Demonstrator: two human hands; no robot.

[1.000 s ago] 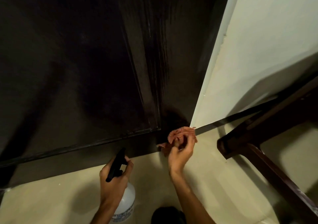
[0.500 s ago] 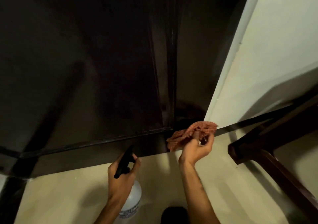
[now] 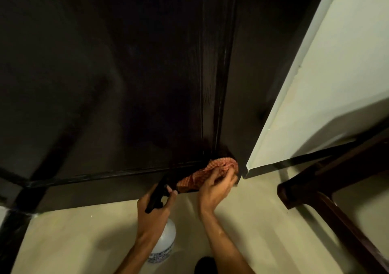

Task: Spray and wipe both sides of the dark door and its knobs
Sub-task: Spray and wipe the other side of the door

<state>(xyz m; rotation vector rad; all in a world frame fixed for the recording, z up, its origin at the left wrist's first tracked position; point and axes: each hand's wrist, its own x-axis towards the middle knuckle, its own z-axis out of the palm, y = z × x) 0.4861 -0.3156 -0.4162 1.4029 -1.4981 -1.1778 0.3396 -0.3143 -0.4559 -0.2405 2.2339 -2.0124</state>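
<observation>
The dark door (image 3: 130,88) fills the upper left of the view, seen from low down near its bottom rail. My right hand (image 3: 216,187) grips an orange checked cloth (image 3: 207,173) and presses it against the door's bottom right corner. My left hand (image 3: 154,212) holds a white spray bottle (image 3: 165,242) by its black trigger head (image 3: 156,196), just left of the cloth and above the floor. No knob is in view.
A pale wall (image 3: 328,88) with a dark skirting strip (image 3: 299,164) stands right of the door. A dark wooden furniture leg (image 3: 311,198) juts in at the lower right. The floor (image 3: 69,238) is pale beige. A dark shape (image 3: 205,265) lies at the bottom edge.
My right hand with the cloth has shifted along the door's bottom edge toward the right corner. The view has moved leftward and closer. My left hand keeps hold of the bottle.
</observation>
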